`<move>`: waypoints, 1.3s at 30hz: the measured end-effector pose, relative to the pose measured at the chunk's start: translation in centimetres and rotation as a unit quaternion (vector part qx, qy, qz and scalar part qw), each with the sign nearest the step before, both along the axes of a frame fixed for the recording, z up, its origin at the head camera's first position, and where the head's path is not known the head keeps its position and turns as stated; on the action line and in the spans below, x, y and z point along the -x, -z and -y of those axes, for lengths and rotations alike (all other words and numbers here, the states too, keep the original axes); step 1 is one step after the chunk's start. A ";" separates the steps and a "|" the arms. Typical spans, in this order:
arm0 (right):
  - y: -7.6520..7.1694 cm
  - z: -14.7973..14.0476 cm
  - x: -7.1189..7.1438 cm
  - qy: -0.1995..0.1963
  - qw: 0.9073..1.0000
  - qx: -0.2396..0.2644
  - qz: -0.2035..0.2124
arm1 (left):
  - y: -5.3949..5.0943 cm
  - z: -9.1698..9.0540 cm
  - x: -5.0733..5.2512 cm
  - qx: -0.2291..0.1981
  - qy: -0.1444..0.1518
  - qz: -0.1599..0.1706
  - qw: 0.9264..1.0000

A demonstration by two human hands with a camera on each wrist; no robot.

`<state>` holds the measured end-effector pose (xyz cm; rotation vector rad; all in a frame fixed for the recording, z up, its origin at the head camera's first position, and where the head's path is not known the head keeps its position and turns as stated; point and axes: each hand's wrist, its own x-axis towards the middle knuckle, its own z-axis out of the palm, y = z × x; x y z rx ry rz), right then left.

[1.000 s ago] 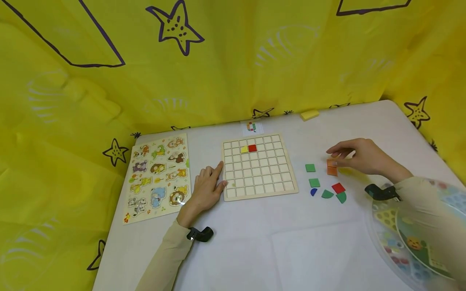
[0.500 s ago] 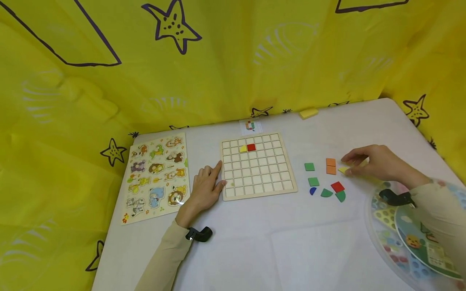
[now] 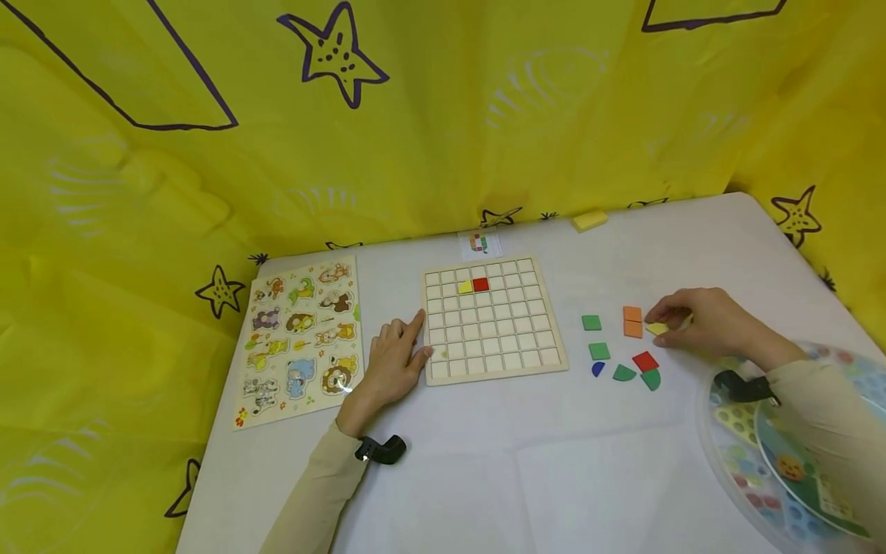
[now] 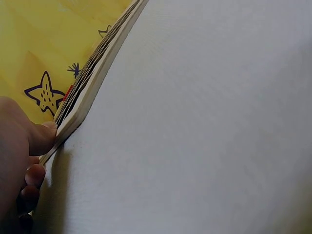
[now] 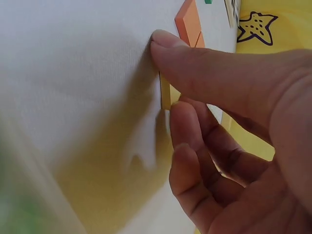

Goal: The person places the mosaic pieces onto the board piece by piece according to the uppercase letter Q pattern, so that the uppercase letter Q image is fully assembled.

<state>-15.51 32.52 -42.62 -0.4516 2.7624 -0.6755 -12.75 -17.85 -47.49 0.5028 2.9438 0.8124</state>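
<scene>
At the left edge of the wooden grid board (image 3: pixel 497 372) rests my left hand (image 3: pixel 394 358), index finger extended and thumb touching the frame. In the left wrist view the thumb (image 4: pixel 43 137) meets the board's edge (image 4: pixel 90 92). A yellow tile (image 3: pixel 459 288) and a red square (image 3: pixel 481 285) sit side by side in the grid. My right hand (image 3: pixel 702 323) pinches another yellow tile (image 3: pixel 656 328) low over the table, right of two orange squares (image 3: pixel 633 321). Its thumb partly covers that yellow tile (image 5: pixel 165 92) in the right wrist view.
Loose green squares (image 3: pixel 591 322), a blue half-round (image 3: pixel 598 369), green quarter-rounds (image 3: pixel 624 373) and a red square (image 3: pixel 646 361) lie nearby. A pattern card (image 3: pixel 490 245) is behind the board. An animal puzzle (image 3: pixel 299 342) lies left; a clear round container (image 3: pixel 727 462) stands under the right forearm.
The right hand has left the orange squares, moved right to the yellow tile and now holds it between thumb and fingers. My left hand stays at the board's edge.
</scene>
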 end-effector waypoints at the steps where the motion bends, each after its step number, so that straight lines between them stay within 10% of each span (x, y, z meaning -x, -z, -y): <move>1: 0.0 0.0 0.0 0.002 1.000 -0.001 0.001 | 0.0 0.0 0.0 -0.001 0.000 -0.001 1.000; 39: -0.2 0.2 -0.2 0.018 0.998 -0.050 -0.041 | 0.1 -0.1 -0.1 -0.001 -0.003 -0.005 1.000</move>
